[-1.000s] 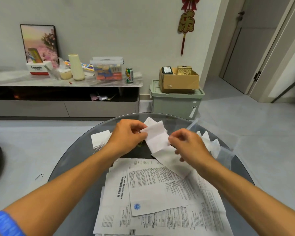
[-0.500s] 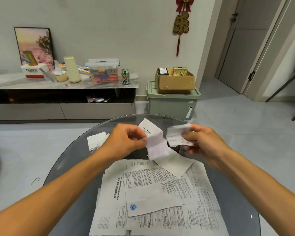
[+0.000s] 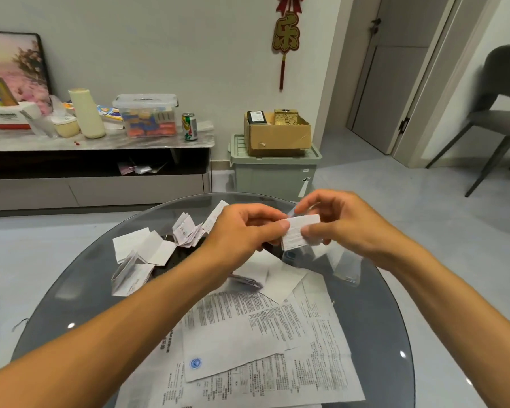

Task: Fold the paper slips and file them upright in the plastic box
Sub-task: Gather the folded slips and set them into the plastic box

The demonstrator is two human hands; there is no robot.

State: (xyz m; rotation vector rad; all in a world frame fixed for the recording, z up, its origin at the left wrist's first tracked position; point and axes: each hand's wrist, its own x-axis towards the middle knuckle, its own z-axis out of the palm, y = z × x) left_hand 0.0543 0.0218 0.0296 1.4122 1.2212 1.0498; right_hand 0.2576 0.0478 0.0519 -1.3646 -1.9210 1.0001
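Both hands hold one small folded white paper slip (image 3: pixel 296 232) above the round glass table (image 3: pixel 377 313). My left hand (image 3: pixel 245 231) pinches its left edge with thumb and fingers. My right hand (image 3: pixel 340 222) pinches its right side. Under and just right of the hands stands a clear plastic box (image 3: pixel 346 265), partly hidden, with white slips showing inside. Several folded slips (image 3: pixel 186 231) lie on the table to the left. Large printed sheets (image 3: pixel 256 334) lie spread at the near side.
A low cabinet (image 3: pixel 95 160) along the back wall carries a lidded clear tub (image 3: pixel 146 114), a can and a tissue box. A green storage bin (image 3: pixel 274 169) with a cardboard box on it stands behind the table. A grey chair (image 3: pixel 501 113) is at the right.
The long slip between my hands has been folded down to a small rectangle. Both hands moved right and came together on it, and the view shifted left and down.
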